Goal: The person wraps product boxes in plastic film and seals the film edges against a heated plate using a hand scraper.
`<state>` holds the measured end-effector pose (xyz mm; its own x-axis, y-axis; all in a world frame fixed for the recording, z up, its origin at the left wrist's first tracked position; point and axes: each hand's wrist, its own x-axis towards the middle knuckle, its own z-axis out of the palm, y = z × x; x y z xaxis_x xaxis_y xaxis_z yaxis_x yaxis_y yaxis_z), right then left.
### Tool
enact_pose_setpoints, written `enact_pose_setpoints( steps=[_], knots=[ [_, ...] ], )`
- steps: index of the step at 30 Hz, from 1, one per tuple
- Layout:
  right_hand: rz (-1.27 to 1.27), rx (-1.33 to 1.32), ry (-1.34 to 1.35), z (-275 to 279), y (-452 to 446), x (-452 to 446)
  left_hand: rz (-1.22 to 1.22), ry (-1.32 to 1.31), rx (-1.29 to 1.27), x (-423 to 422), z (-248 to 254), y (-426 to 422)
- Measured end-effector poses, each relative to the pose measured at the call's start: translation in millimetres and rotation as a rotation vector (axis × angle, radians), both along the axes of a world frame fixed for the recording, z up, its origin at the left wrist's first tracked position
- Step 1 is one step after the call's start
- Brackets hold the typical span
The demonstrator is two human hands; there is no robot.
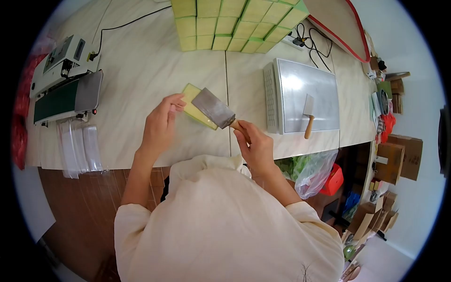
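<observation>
My right hand (255,144) is wrapped round the wooden handle of a wide metal scraper (213,107), whose flat blade lies over a pale yellow-green rectangular piece (193,104) on the marbled table. At the left edge of that piece is my left hand (164,120), its thumb and fingertips close together. Whether these fingertips hold anything is too small to tell. The blade covers the middle and right of the piece.
A metal-topped box (300,84) with a small trowel (308,115) on it stands right. Stacked yellow-green blocks (225,26) are at the back. A machine (66,84) and clear plastic bags (79,145) lie left. Black cables (321,49) run at the back right.
</observation>
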<state>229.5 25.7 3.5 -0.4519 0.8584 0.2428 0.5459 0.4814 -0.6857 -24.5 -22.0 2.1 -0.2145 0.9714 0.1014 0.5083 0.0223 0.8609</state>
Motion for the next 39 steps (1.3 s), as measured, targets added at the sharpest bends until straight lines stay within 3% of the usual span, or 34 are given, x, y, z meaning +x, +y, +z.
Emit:
enact_pose_setpoints(
  steps=[2,4,7,11,19,39],
  knots=[
    [0.014,-0.049,-0.012,0,-1,-3,0.010,-0.056,-0.003,-11,-7,-1],
    [0.064,0.029,0.016,-2,3,-6,-0.035,0.137,0.048,-20,-15,1],
    [0.116,0.013,0.024,4,5,-9,-0.137,0.163,0.017,-21,-17,5],
    [0.155,-0.045,-0.003,7,9,-9,-0.196,0.067,-0.041,-18,-16,10],
    [0.146,-0.234,-0.053,16,12,-8,-0.414,0.065,0.101,-16,-24,31],
    [0.234,-0.236,-0.068,19,18,-10,-0.461,-0.121,0.063,-17,-30,55]
  ],
)
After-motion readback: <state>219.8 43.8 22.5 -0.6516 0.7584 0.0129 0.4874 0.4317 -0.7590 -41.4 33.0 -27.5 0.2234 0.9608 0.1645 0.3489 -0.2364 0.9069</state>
